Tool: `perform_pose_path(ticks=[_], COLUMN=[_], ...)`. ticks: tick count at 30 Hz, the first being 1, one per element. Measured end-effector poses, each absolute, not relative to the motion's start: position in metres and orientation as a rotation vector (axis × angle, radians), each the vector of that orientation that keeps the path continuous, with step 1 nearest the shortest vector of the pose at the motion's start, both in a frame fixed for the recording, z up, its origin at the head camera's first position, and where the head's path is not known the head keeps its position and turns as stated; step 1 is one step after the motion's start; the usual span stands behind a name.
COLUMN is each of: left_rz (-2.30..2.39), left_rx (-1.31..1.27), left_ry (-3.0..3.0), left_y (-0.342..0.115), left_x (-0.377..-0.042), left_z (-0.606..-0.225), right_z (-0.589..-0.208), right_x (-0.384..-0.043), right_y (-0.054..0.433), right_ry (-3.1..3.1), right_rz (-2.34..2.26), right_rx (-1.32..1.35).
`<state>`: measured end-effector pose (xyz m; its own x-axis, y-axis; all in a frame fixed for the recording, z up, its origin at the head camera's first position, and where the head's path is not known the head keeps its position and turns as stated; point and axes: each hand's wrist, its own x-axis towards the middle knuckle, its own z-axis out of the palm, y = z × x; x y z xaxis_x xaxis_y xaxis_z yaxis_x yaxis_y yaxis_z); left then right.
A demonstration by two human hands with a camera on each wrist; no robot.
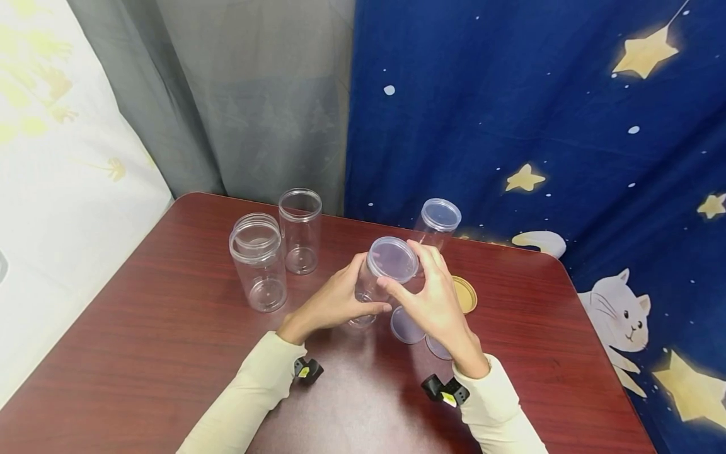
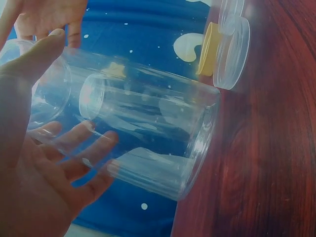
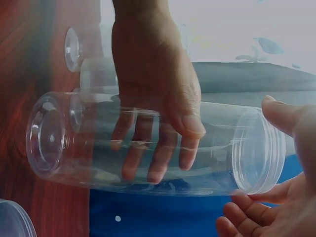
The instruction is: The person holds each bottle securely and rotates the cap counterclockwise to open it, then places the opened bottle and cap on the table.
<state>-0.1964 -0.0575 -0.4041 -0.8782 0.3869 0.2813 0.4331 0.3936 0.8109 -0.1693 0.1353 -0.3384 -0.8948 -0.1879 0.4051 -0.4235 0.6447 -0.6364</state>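
Note:
My left hand point(image 1: 334, 299) grips the side of a tall clear plastic jar point(image 3: 212, 148), thumb on one side and fingers spread round the other. Over the jar's mouth sits a clear screw lid point(image 1: 392, 259). My right hand point(image 1: 437, 306) holds this lid by its edge, thumb on the near side and fingers on the far side. The jar's base is close over the table in the head view. Beneath the right hand lie two clear lids, one lid point(image 1: 406, 326) nearer the jar and another lid point(image 1: 438, 348) partly hidden by the wrist. A gold-coloured lid point(image 1: 467, 294) lies beside that hand.
Open clear jars stand on the left of the reddish-brown table point(image 1: 170, 353), among them a front jar point(image 1: 265, 277) and a rear jar point(image 1: 300, 236). A lidded jar point(image 1: 441, 216) is at the back, partly behind the right hand. Curtains point(image 1: 431, 113) hang behind the table.

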Motion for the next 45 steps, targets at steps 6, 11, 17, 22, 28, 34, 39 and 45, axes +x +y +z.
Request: perform_pose_path(ticks=[6, 11, 17, 22, 28, 34, 39, 45], left_rz=[-1.535, -1.542, -1.554, -1.563, -1.572, -1.598, -1.604, -1.615], left_rx=[-0.767, -0.767, -0.776, -0.790, -0.806, -0.832, -0.836, -0.826], left_ry=[-2.592, -2.601, -2.591, -2.575, -2.575, -2.566, -2.561, -2.565], left_y=[-0.059, -0.059, -0.059, -0.059, -0.060, -0.060, -0.060, -0.060], left_x=[-0.196, -0.196, -0.196, -0.196, -0.197, -0.196, -0.196, -0.196], left_z=[-0.403, -0.402, -0.401, -0.402, -0.402, -0.402, -0.402, -0.402], right_z=[-0.337, -0.336, -0.335, -0.333, -0.332, -0.331, -0.329, -0.328], right_x=[-0.171, -0.169, -0.170, -0.170, -0.172, -0.174, -0.175, -0.176], right_y=[0.137, 0.138, 0.141, 0.144, 0.148, 0.150, 0.151, 0.152], right_ry=[-2.577, -2.598, -2.581, -2.592, -2.570, -2.550, -2.549, -2.545], right_rz=[1.182, 1.224, 1.275, 1.265, 1.272, 1.292, 1.327, 1.364], right_rx=[0.503, 0.484, 0.559, 0.626, 0.711, 0.806, 0.851, 0.887])
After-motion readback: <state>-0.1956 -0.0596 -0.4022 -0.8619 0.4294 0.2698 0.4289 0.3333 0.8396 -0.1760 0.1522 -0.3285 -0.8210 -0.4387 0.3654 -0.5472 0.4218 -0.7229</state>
